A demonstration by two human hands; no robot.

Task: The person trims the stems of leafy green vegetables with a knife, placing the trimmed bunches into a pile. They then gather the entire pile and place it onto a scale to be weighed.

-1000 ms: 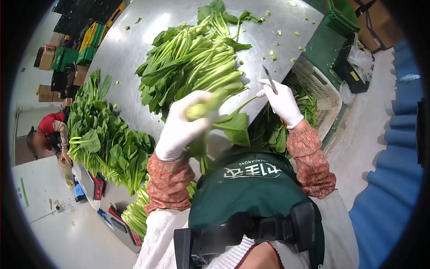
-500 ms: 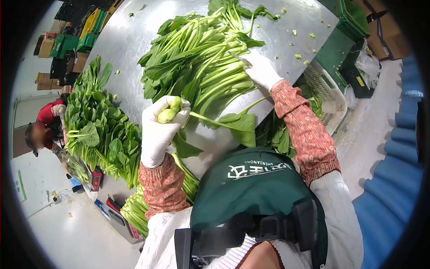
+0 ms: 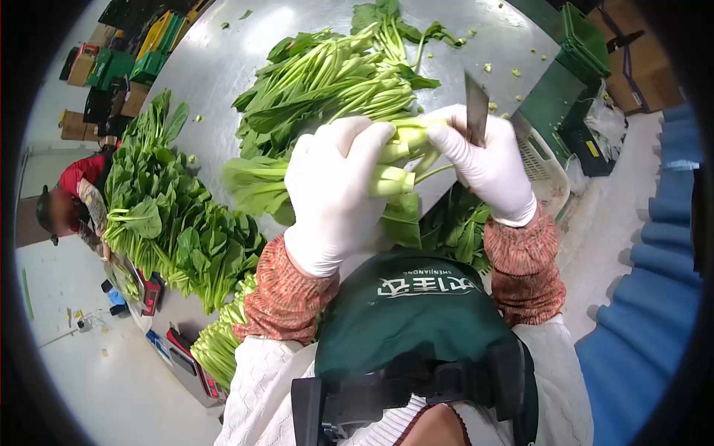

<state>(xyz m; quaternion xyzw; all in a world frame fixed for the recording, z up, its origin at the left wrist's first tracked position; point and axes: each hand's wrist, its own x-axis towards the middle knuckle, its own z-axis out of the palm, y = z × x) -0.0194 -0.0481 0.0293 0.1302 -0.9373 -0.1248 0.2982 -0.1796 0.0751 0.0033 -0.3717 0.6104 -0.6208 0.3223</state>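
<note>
My left hand [image 3: 335, 186], in a white glove, is closed around several leafy green stalks [image 3: 390, 181], their pale cut ends pointing right and their leaves out to the left. My right hand [image 3: 487, 160], also gloved, grips a knife [image 3: 477, 108] with its blade pointing up. Its thumb and fingers also touch a pale stalk beside the left hand's bunch. Just beyond both hands, a large pile of greens [image 3: 335, 82] lies on the metal table [image 3: 216, 70].
More greens [image 3: 160, 201] stand heaped at the left, near red scales [image 3: 151, 293]. A person [image 3: 78, 186] in red bends at the far left. A white crate [image 3: 547, 167] and green crate [image 3: 584, 41] are at right. Trimmed bits lie on the table.
My left hand has moved up and right with the greens. My right hand reached over the pile, then came back beside the left hand, and the knife blade now points upward.
</note>
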